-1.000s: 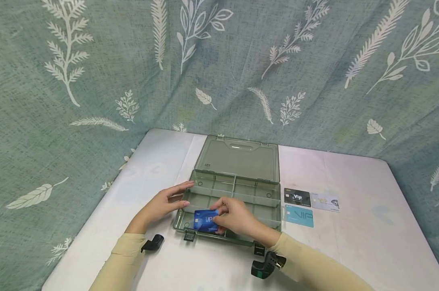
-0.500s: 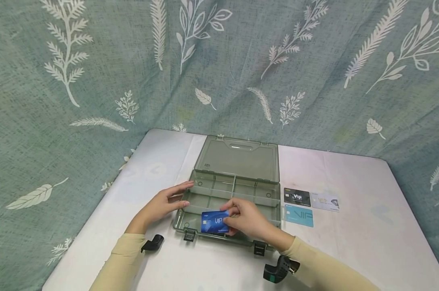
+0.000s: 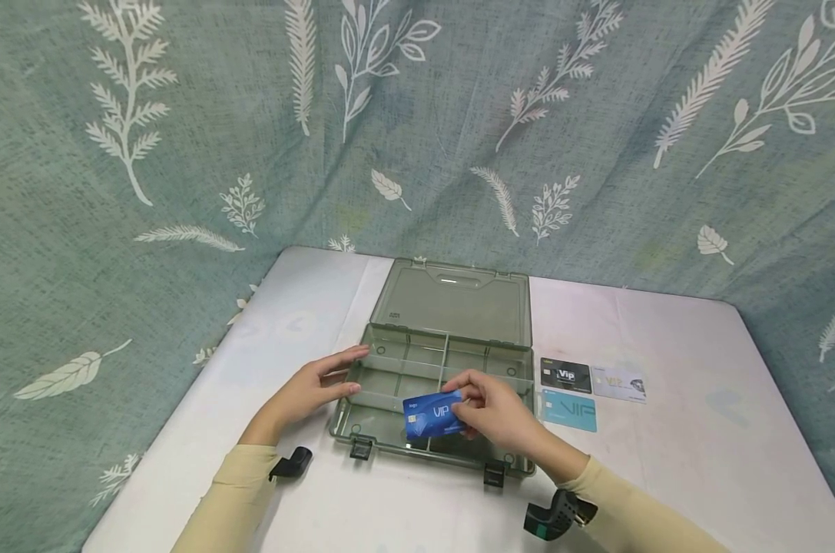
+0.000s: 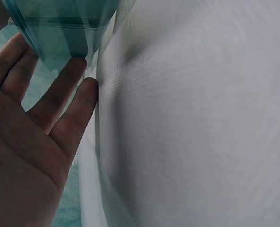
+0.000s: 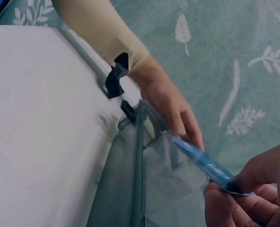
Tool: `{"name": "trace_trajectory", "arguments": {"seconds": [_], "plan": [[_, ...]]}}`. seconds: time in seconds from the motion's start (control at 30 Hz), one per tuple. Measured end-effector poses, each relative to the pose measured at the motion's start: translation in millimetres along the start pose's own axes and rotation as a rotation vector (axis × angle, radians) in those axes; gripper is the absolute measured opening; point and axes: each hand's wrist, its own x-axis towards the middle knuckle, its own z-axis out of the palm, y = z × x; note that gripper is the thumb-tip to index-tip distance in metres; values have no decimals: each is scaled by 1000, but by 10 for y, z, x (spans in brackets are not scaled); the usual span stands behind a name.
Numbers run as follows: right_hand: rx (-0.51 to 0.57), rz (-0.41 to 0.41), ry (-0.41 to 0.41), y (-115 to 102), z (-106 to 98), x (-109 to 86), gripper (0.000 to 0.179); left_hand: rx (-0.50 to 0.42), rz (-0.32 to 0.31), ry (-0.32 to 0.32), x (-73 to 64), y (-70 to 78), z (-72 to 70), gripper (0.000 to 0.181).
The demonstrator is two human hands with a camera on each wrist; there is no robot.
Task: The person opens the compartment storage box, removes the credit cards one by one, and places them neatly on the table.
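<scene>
A clear grey-green plastic divider box (image 3: 370, 427) lies with its lid (image 3: 455, 303) folded back. My right hand (image 3: 498, 408) pinches a blue VIP card (image 3: 431, 416) at its right end, over the front compartments. Edge-on, the card (image 5: 201, 161) shows in the right wrist view between thumb and fingers of the right hand (image 5: 255, 189). At the box's left side my left hand (image 3: 313, 389) rests its fingers and thumb along the rim. From below, the left wrist view has the left hand (image 4: 31, 146) with fingers extended against the box wall (image 4: 66, 38).
Right of the box lie a black VIP card (image 3: 565, 375), a silver VIP card (image 3: 619, 382) and a light blue VIP card (image 3: 569, 410). Two dark latches (image 3: 361, 448) hang from the front edge. A patterned green cloth (image 3: 417, 138) stands behind the white table (image 3: 694, 461).
My right hand has moved right with the blue card, from the front-left compartment to over the middle divider, and the card has tilted slightly. The left hand has stayed put.
</scene>
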Motion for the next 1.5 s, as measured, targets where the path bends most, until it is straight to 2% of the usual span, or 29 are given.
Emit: {"name": "trace_trajectory", "arguments": {"seconds": [0.43, 0.83, 1.5], "plan": [[-24, 28, 79, 127, -276, -165, 23, 2, -2, -1, -10, -10, -4, 63], [-14, 62, 116, 203, -454, -281, 24, -4, 6, -3, -13, -14, -4, 62], [-2, 120, 225, 297, -764, -514, 27, -20, 33, -5, -3, -33, -4, 62]]}}
